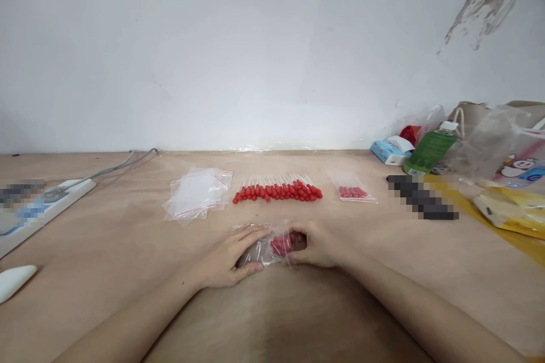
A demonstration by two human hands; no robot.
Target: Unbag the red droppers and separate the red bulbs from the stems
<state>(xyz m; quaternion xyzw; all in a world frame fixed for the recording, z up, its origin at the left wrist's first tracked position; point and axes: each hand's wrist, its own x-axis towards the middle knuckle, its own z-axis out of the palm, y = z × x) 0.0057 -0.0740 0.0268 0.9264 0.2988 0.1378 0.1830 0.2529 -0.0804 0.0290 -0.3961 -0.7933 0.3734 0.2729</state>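
Observation:
My left hand [232,258] and my right hand [315,245] meet at the near middle of the wooden table [128,272], both gripping a small clear zip bag [269,248] with several red-tipped sticks inside. The left fingers pinch the bag's left side; the right fingers curl round its right end. Behind it lies a row of loose red-tipped sticks [277,189]. To its left is a pile of empty clear zip bags [198,197]. To its right lies a filled bag of sticks [351,190].
A white power strip [51,199] with a grey cable lies at the left, a white object [15,281] at the left edge. At the right stand a green bottle [430,150], a blue box [388,152], plastic bags [498,147] and a yellow packet [508,210]. A white wall rises behind.

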